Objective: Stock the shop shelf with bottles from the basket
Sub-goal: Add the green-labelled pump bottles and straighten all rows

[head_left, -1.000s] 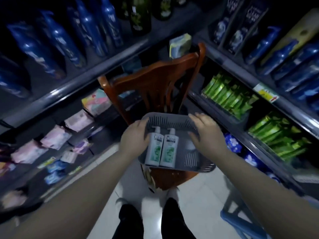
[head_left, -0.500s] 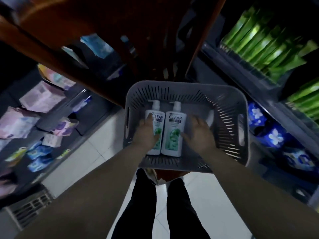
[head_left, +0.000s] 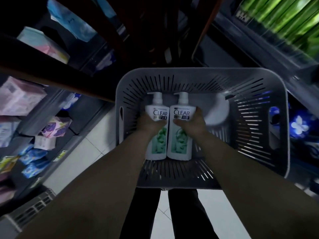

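A grey slotted basket sits in front of me on a wooden chair. Two white pump bottles with green labels marked CLEAR lie side by side on its floor. My left hand grips the left bottle around its middle. My right hand grips the right bottle the same way. A third white object, blurred, lies further right in the basket.
The dark wooden chair back crosses the upper left. Shelves with pastel packets line the left. Shelves with green tubes and blue flowered packs line the right. White floor tiles and my legs lie below.
Both hands left the basket's rim, reached inside and closed around the two bottles. The view tilted downward and moved closer to the basket.
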Demonstrator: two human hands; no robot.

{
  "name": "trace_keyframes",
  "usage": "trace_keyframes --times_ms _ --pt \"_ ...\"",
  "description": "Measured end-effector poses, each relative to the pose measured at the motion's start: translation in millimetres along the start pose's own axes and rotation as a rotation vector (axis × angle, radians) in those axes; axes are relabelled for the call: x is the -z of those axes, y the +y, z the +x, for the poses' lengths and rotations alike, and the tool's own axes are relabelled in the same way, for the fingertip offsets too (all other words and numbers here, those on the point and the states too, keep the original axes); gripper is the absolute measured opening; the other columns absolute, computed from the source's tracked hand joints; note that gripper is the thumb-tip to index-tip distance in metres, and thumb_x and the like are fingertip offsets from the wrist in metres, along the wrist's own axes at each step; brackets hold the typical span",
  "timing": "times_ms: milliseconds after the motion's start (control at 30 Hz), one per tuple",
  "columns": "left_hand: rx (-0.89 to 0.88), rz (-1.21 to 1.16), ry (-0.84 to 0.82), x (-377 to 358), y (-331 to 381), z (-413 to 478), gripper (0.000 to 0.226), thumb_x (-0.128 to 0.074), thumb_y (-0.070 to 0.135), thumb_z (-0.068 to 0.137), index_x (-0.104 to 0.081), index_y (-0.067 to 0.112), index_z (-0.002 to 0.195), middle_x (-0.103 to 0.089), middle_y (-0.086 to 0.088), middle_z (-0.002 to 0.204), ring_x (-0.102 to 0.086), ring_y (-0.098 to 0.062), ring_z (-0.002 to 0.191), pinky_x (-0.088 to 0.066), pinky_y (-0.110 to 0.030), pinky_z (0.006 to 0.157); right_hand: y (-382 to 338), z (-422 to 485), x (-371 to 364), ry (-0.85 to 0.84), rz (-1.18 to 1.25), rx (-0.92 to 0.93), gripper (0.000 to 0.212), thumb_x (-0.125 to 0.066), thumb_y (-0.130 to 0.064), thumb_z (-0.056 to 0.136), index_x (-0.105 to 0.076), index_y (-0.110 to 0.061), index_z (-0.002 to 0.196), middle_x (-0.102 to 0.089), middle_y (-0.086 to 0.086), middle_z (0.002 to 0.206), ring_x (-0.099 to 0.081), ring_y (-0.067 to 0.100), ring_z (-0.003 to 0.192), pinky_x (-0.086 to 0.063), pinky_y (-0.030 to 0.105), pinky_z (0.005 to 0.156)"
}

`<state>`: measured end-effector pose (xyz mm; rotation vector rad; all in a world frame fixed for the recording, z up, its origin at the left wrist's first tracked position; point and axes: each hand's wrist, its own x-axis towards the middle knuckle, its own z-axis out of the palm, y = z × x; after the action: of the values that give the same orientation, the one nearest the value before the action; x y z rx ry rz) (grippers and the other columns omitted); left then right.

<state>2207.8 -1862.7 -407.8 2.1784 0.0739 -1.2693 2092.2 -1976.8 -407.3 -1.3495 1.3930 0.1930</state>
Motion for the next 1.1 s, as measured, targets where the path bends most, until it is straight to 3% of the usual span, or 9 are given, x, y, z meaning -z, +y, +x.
trace_keyframes --times_ms 100,200,267,333,400,467,700,867,1100 --pt "0.047 -0.052 -0.041 -1.2 3.7 -0.2 0.045 -0.082 0.021 0.073 -0.064 0.010 0.113 -0.066 -0.009 0.109 -0.065 -0.025 0.094 -0.056 -0.042 0.083 2.4 9.4 5.0 -0.064 0.050 -0.088 0.072 -0.091 -0.031 0.052 -0.061 -0.006 0.112 -0.069 0.005 0.103 -0.067 0.015 0.085 -0.055 0.022 0.061" --pt "0.063 -0.101 -0.032 -1.0 8.2 -0.6 0.052 -0.083 0.017 0.072 -0.055 0.009 0.116 -0.062 -0.008 0.107 -0.063 -0.025 0.095 -0.055 -0.035 0.077 7.4 15.2 9.0 -0.096 0.126 -0.124 0.096 -0.090 -0.041 0.029 -0.062 -0.004 0.112 -0.070 0.010 0.102 -0.071 0.020 0.085 -0.061 0.036 0.071" --pt "0.056 -0.117 -0.037 0.7 9.3 -5.8 0.062 -0.085 0.020 0.066 -0.054 0.009 0.118 -0.063 -0.007 0.109 -0.063 -0.025 0.095 -0.056 -0.039 0.080 13.0 18.8 11.8 -0.119 0.137 -0.094 0.104 -0.092 -0.042 0.026 -0.059 -0.004 0.117 -0.070 0.010 0.105 -0.071 0.021 0.087 -0.061 0.040 0.072" --pt "0.024 -0.102 -0.067 2.1 8.2 -11.0 0.061 -0.085 0.020 0.065 -0.058 0.009 0.119 -0.065 -0.009 0.110 -0.064 -0.024 0.095 -0.057 -0.041 0.081 6.0 8.9 20.5 -0.137 0.119 -0.053 0.099 -0.094 -0.039 0.030 -0.059 -0.004 0.116 -0.070 0.009 0.104 -0.071 0.022 0.088 -0.060 0.043 0.074" --pt "-0.032 -0.101 -0.101 3.9 12.0 -24.3 0.037 -0.080 0.010 0.072 -0.066 0.010 0.106 -0.068 -0.008 0.101 -0.065 -0.021 0.092 -0.057 -0.037 0.078 -9.4 -12.3 32.7 -0.142 0.087 -0.007 0.075 -0.093 -0.023 0.045 -0.063 -0.004 0.111 -0.072 0.008 0.100 -0.071 0.021 0.088 -0.060 0.043 0.076" --pt "-0.081 -0.131 -0.109 6.3 17.9 -42.2 0.029 -0.079 0.005 0.073 -0.068 0.013 0.098 -0.068 -0.004 0.097 -0.065 -0.020 0.090 -0.057 -0.033 0.076 -17.2 -31.8 46.3 -0.131 0.083 0.052 0.060 -0.090 -0.007 0.056 -0.061 -0.006 0.109 -0.071 0.007 0.100 -0.070 0.020 0.089 -0.059 0.039 0.077" --pt "-0.344 -0.150 -0.041 30.5 51.4 -130.5 0.075 -0.086 0.016 0.067 -0.043 0.021 0.128 -0.056 0.003 0.120 -0.055 -0.014 0.110 -0.048 -0.034 0.093 -49.4 -114.4 101.1 -0.075 0.113 0.271 0.073 -0.090 -0.005 0.055 -0.050 -0.027 0.113 -0.065 -0.001 0.106 -0.065 0.016 0.095 -0.056 0.040 0.082" --pt "-0.486 -0.164 -0.027 71.1 80.4 -206.9 0.073 -0.084 0.012 0.069 -0.040 0.027 0.125 -0.057 0.012 0.112 -0.057 -0.014 0.111 -0.050 -0.033 0.091 -92.2 -184.4 138.2 -0.108 0.106 0.399 0.076 -0.089 -0.010 0.059 -0.050 -0.028 0.121 -0.065 -0.003 0.112 -0.065 0.017 0.101 -0.056 0.044 0.085" --pt "-0.640 -0.164 0.032 147.4 112.9 -314.8 0.082 -0.084 0.042 0.054 -0.042 0.042 0.124 -0.059 0.012 0.122 -0.059 -0.010 0.112 -0.052 -0.047 0.092 -180.9 -285.1 161.6 -0.248 0.019 0.651 0.067 -0.086 -0.003 0.063 -0.048 -0.035 0.108 -0.064 -0.001 0.106 -0.066 0.009 0.091 -0.059 0.037 0.074"
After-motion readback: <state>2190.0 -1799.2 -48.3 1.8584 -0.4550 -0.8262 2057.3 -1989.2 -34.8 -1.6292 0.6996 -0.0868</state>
